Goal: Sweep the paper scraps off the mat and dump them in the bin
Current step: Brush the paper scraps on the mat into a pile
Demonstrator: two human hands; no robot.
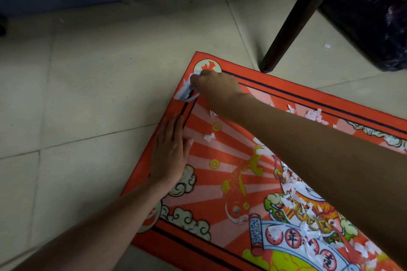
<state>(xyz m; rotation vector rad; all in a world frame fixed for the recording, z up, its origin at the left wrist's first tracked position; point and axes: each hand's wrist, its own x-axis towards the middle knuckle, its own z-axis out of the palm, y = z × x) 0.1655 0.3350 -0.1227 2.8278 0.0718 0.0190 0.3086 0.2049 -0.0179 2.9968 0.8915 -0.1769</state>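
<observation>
The red printed mat lies flat on the floor, white torn paper scraps strewn mostly toward its four o'clock side, a few nearer its ten o'clock corner.

Right hand pinches scraps at mat corner — left hand flat.

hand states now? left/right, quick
Left hand: open, flat on the mat.
Right hand: closed on a light strip-like item near the mat's corner; what it is cannot be told.

Our right arm hides part of the mat, whose right and bottom run off frame.
</observation>
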